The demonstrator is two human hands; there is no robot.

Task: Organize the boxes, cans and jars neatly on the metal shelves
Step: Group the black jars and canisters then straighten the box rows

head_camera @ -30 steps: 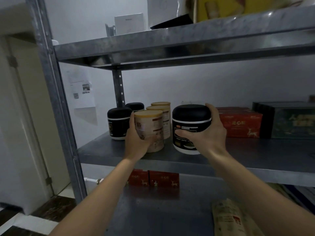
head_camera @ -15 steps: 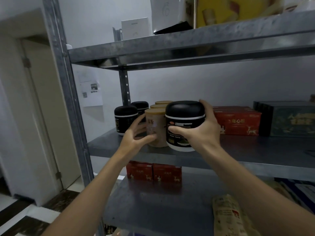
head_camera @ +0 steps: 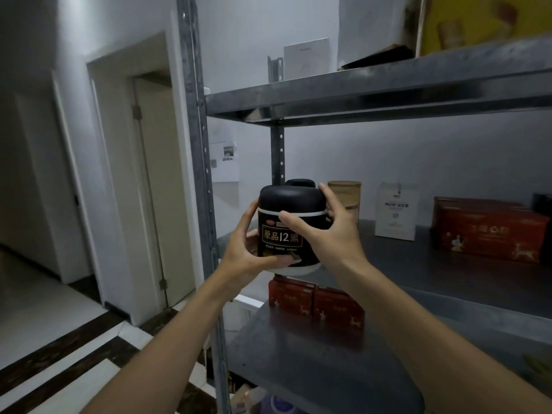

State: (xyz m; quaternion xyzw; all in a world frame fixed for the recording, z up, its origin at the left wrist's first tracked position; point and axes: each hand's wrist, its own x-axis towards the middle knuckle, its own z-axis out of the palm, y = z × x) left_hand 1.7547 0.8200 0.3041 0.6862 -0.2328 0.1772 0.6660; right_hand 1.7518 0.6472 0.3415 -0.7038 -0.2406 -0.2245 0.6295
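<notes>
A big black jar with a gold-lettered label and a white base is held in front of the left end of the middle metal shelf. My left hand grips its lower left side, thumb across the bottom of the label. My right hand grips its right side, fingers over the lid edge and thumb on the white band. Behind it stands another black jar, mostly hidden. A tan can stands to the right of my right hand.
On the middle shelf stand a white box and a red box. Two red boxes sit on the lower shelf. The upper shelf carries white and yellow boxes. A steel upright stands left; a doorway lies beyond.
My left hand left the tan can and took hold of the black jar. Both hands carried the jar leftward to the shelf's left end. The view swung left.
</notes>
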